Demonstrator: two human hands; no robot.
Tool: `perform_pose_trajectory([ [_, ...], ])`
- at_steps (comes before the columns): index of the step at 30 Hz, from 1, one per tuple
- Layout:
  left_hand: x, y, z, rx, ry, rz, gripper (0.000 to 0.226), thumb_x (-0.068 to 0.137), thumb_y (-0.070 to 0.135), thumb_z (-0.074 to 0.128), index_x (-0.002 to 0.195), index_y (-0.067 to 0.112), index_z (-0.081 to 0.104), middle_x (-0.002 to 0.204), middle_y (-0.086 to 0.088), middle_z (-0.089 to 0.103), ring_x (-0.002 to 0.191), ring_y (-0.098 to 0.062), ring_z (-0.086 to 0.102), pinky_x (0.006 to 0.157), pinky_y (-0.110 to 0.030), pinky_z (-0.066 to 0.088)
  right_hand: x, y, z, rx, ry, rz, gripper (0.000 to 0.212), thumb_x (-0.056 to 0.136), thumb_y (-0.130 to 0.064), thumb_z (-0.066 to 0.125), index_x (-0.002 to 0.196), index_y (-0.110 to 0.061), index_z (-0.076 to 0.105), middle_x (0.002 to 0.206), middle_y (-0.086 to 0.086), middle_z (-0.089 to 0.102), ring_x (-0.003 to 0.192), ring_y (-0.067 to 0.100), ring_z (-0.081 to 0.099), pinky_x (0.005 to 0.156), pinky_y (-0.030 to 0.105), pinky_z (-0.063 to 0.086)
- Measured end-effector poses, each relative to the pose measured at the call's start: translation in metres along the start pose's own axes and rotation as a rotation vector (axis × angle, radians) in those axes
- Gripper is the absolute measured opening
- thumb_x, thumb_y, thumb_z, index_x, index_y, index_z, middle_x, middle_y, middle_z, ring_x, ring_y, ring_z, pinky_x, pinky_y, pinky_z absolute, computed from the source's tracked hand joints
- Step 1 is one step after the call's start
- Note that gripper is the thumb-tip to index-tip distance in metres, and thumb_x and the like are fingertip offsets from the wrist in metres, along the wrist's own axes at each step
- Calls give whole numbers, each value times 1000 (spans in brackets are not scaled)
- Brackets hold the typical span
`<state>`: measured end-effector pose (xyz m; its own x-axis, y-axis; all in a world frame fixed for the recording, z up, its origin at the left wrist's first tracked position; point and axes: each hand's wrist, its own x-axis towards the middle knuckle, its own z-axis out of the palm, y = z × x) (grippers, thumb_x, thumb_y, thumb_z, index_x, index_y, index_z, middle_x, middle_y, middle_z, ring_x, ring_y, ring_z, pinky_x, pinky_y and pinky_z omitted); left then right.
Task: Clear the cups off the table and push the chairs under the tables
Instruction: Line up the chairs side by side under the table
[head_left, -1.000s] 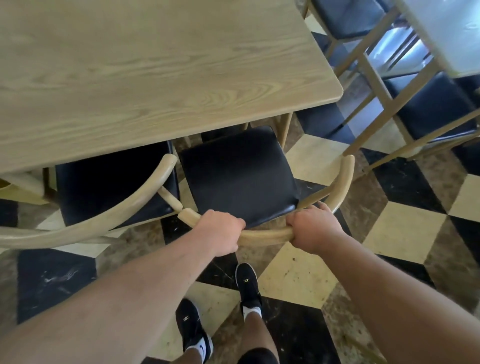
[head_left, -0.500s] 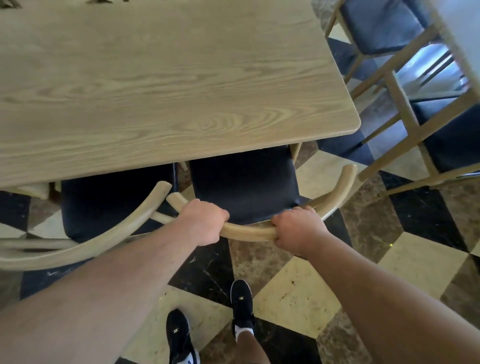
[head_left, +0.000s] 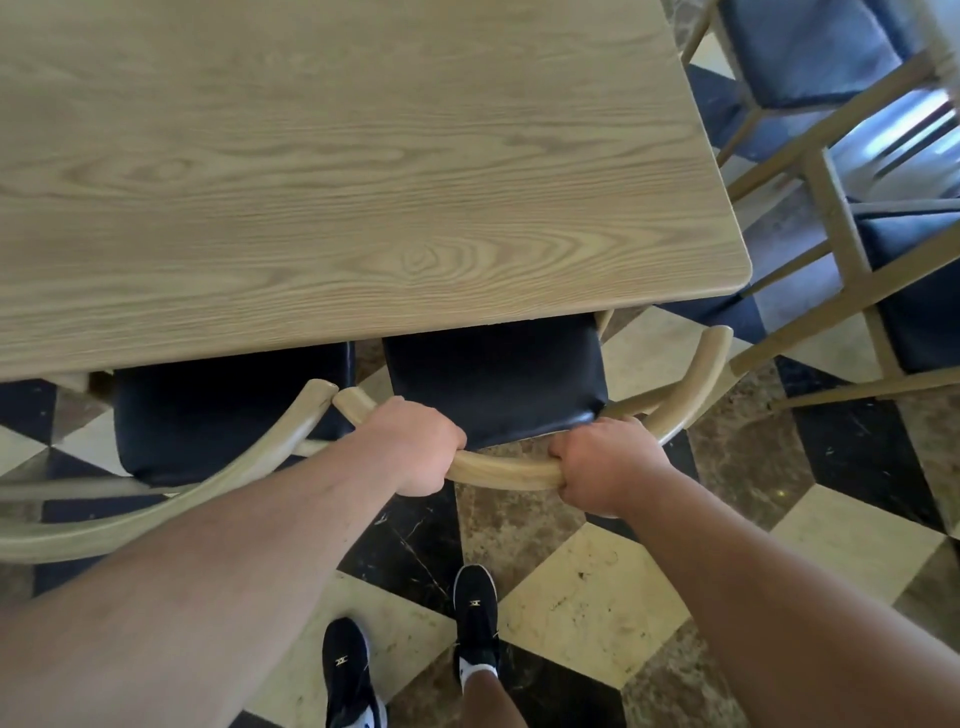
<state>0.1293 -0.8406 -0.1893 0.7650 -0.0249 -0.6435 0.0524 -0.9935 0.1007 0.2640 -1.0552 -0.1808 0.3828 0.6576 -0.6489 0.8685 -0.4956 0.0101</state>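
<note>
Lower left: neighbouring chair (head_left: 218, 410) already mostly under the table (head_left: 337, 156), its curved back rail just beside the rail of the one in hand. Centre: left hand (head_left: 415, 447) and right hand (head_left: 605, 467) both clenched round the back rail of the chair (head_left: 498, 382); its seat is roughly half under the table edge, so my read is a short push left. No cups on the visible tabletop; that part looks done here. Right: more chairs (head_left: 810, 47) and another table's frame, status unclear. Floor (head_left: 597, 597) is polished checkered stone, should slide easily.
</note>
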Motion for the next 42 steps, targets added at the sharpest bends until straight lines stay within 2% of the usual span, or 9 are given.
perform_pose_trajectory([
  [4,-3,0,1,-2,38,3,14,94,32,70,105,35,62,80,10,52,77,-16,52,76,-41,38,-1,-2,-2,-8,-8,1,16,89,-38,60,104,-37,66,88,-14,58,88,18,57,79,40,36],
  [8,-17,1,13,27,247,-65,25,94,36,75,115,25,65,98,1,54,99,-24,52,93,-48,42,-3,-10,-8,-26,-34,55,18,89,-41,62,106,-38,67,91,-14,60,90,18,58,81,40,37],
  [11,-38,-17,31,71,377,-175,49,96,24,73,141,20,55,140,-9,56,136,-31,48,122,-56,32,-5,-17,-11,-63,-59,97,22,88,-48,65,106,-37,65,87,-14,56,89,18,59,82,40,37],
  [14,-72,-53,47,43,418,-295,85,96,32,75,163,17,26,173,-13,26,158,-34,26,128,-60,22,-5,-34,-17,-23,-57,98,37,83,-63,66,108,-37,61,84,-15,52,82,14,58,76,37,45],
  [16,-94,-76,57,-42,425,-375,95,95,36,76,166,20,15,172,-13,27,153,-35,35,124,-57,31,0,-57,-23,21,-34,50,46,83,-65,65,116,-33,58,90,-11,57,83,16,61,74,38,54],
  [19,-114,-99,73,-119,392,-425,93,100,40,68,168,27,7,148,-9,50,113,-31,64,88,-45,51,14,-106,-32,92,38,-40,49,89,-63,64,122,-29,51,96,-6,58,83,21,62,70,42,54],
  [24,-122,-117,91,-389,302,-482,44,105,47,58,138,26,39,92,2,62,70,-23,62,62,-44,55,48,-160,-39,239,119,-27,34,107,-48,52,122,-22,37,91,-2,54,71,22,59,56,41,48],
  [32,-106,-141,97,-496,187,-397,33,101,50,60,118,34,37,81,7,61,64,-15,62,52,-40,50,68,-158,-30,235,237,-84,27,105,-49,50,106,-28,34,70,-7,56,52,18,55,42,37,40],
  [42,-114,-131,96,-492,181,-453,40,101,40,62,131,30,38,83,8,59,64,-14,62,51,-34,47,66,-158,-33,235,229,-79,28,104,-52,49,110,-28,36,71,-8,56,54,16,55,44,36,40],
])
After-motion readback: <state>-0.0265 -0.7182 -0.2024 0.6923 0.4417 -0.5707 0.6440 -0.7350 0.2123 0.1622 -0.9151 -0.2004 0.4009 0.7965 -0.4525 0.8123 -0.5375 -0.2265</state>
